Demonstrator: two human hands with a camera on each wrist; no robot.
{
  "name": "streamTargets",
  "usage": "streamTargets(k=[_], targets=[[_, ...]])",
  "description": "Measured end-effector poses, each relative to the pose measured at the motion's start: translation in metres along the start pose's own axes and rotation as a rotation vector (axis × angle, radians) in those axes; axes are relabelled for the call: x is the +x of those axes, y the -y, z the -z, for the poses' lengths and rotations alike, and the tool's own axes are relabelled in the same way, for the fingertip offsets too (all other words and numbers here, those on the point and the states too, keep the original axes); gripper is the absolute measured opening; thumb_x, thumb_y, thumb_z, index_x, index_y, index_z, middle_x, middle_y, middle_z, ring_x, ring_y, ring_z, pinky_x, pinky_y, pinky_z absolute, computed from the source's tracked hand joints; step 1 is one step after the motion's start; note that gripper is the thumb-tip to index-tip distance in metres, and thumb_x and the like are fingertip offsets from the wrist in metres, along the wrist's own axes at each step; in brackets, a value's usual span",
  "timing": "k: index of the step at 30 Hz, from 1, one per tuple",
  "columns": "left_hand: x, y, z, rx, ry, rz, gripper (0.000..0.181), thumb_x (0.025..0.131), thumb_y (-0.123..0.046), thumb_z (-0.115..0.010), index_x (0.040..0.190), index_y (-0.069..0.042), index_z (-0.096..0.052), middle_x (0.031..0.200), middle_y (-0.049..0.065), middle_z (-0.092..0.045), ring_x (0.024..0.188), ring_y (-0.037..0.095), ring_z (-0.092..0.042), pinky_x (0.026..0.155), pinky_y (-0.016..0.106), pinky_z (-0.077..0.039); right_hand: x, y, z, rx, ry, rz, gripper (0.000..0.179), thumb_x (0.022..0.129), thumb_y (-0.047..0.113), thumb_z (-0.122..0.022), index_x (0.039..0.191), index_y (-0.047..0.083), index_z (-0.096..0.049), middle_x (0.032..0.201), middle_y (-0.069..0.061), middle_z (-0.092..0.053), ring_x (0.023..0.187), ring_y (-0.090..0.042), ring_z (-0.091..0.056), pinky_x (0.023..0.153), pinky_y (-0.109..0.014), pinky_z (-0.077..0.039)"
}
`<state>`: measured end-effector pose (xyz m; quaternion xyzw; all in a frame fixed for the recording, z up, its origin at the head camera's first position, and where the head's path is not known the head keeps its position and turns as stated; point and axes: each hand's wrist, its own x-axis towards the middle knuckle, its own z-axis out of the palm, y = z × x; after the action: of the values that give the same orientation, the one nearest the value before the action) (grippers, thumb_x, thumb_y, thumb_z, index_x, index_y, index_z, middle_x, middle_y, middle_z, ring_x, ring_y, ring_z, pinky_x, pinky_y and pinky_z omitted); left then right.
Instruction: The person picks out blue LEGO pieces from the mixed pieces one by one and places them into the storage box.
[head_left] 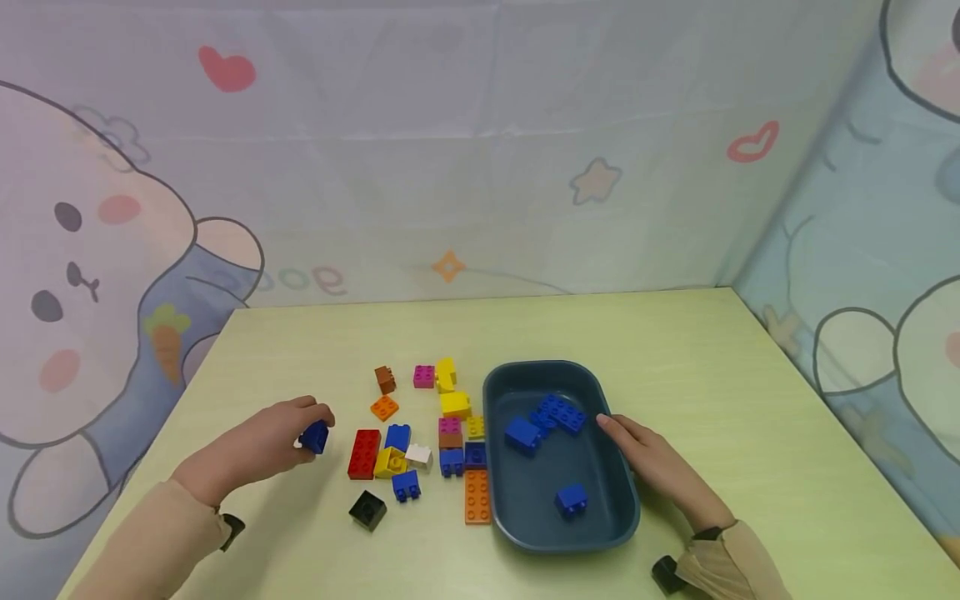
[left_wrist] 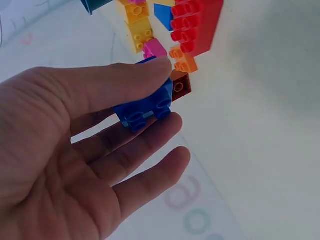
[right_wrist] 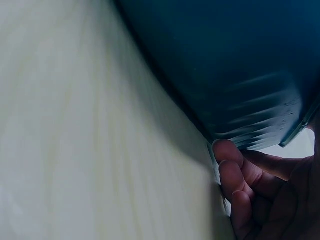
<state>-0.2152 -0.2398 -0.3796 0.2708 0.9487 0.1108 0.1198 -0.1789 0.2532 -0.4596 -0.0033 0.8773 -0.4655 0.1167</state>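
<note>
Head view shows your left hand point(head_left: 264, 439) lifted over the left part of the table point(head_left: 757, 367), pinching a blue brick point(head_left: 316, 437) between thumb and fingertips; the left wrist view shows its studs facing out past your thumb, with your other fingers spread loosely beneath. Your right hand point(head_left: 660, 468) grips the right edge of the tray point(head_left: 528, 492), thumb at the rim and fingers bent against the outer wall. Inside that tray, two joined blue bricks point(head_left: 558, 414) lie toward the far end, a blue block point(head_left: 522, 436) sits just beside them near the left edge, and another blue piece point(head_left: 572, 500) rests toward the near end. Along the tray's left edge you have a long orange brick point(head_left: 477, 498), just beside the wall. Further toward the table's left edge, your loose pieces include a red brick point(head_left: 364, 454), a white brick point(head_left: 419, 457) and, nearest you, a black brick point(head_left: 367, 510). Toward the table's far edge lie a brown brick point(head_left: 386, 380) and a pink brick point(head_left: 423, 377).
</note>
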Motion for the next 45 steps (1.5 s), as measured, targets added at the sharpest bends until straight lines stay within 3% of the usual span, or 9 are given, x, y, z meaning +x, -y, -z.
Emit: streamTargets(k=[6,12,19,26,30,37,45], targets=[[0.011,-0.011,0.007,0.010,0.025,0.024,0.037,0.083,-0.004,-0.082,0.116,-0.005,-0.065,0.107,0.007,-0.062,0.096,0.026,-0.064,0.082,0.040,-0.059,0.000,0.001,0.000,-0.012,0.003,0.001,0.082,0.103,0.063,-0.036,0.152,-0.003,-0.038,0.151,-0.027,-0.042,0.141,-0.046,-0.037,0.111,-0.061,-0.034],[0.039,-0.041,0.023,0.022,0.038,-0.004,0.038,0.085,-0.004,-0.080,0.120,-0.007,-0.066,0.109,0.006,-0.062,0.099,0.026,-0.064,0.082,0.037,-0.059,0.001,0.000,0.000,-0.028,-0.006,0.009,0.083,0.103,0.063,-0.036,0.151,-0.004,-0.039,0.151,-0.028,-0.043,0.140,-0.046,-0.037,0.111,-0.061,-0.033],[0.083,-0.092,0.037,0.044,0.032,-0.116,0.038,0.089,-0.008,-0.077,0.124,-0.010,-0.064,0.112,0.003,-0.061,0.102,0.022,-0.061,0.088,0.035,-0.056,0.002,-0.001,-0.001,-0.012,-0.008,0.005,0.080,0.103,0.061,-0.037,0.150,-0.003,-0.041,0.149,-0.027,-0.046,0.139,-0.045,-0.040,0.110,-0.060,-0.035],[0.125,-0.150,0.040,0.153,0.032,-0.324,0.030,0.092,-0.008,-0.074,0.120,-0.011,-0.065,0.112,0.004,-0.062,0.102,0.020,-0.059,0.093,0.032,-0.051,0.001,-0.002,-0.001,-0.014,-0.010,0.001,0.079,0.104,0.060,-0.037,0.150,-0.003,-0.041,0.149,-0.026,-0.045,0.139,-0.045,-0.040,0.110,-0.060,-0.034],[0.143,-0.183,0.041,0.206,0.047,-0.386,0.031,0.094,-0.009,-0.071,0.124,-0.011,-0.064,0.115,0.002,-0.063,0.103,0.017,-0.058,0.095,0.029,-0.050,0.001,0.000,-0.001,-0.013,-0.011,0.000,0.077,0.104,0.060,-0.037,0.150,-0.003,-0.041,0.149,-0.026,-0.046,0.140,-0.045,-0.040,0.111,-0.060,-0.034],[0.157,-0.227,0.040,0.250,0.094,-0.432,0.034,0.097,-0.008,-0.065,0.130,-0.013,-0.063,0.118,0.000,-0.062,0.104,0.013,-0.057,0.095,0.023,-0.048,-0.001,-0.001,0.004,-0.009,-0.005,-0.008,0.076,0.105,0.058,-0.037,0.151,-0.002,-0.039,0.150,-0.026,-0.044,0.140,-0.045,-0.038,0.110,-0.061,-0.034],[0.164,-0.247,0.036,0.295,0.103,-0.442,0.031,0.098,-0.010,-0.064,0.128,-0.017,-0.063,0.116,-0.004,-0.061,0.103,0.010,-0.056,0.095,0.021,-0.047,-0.005,-0.004,0.011,0.002,-0.005,-0.023,0.077,0.105,0.059,-0.036,0.152,-0.001,-0.038,0.151,-0.026,-0.042,0.141,-0.045,-0.037,0.110,-0.061,-0.035]])
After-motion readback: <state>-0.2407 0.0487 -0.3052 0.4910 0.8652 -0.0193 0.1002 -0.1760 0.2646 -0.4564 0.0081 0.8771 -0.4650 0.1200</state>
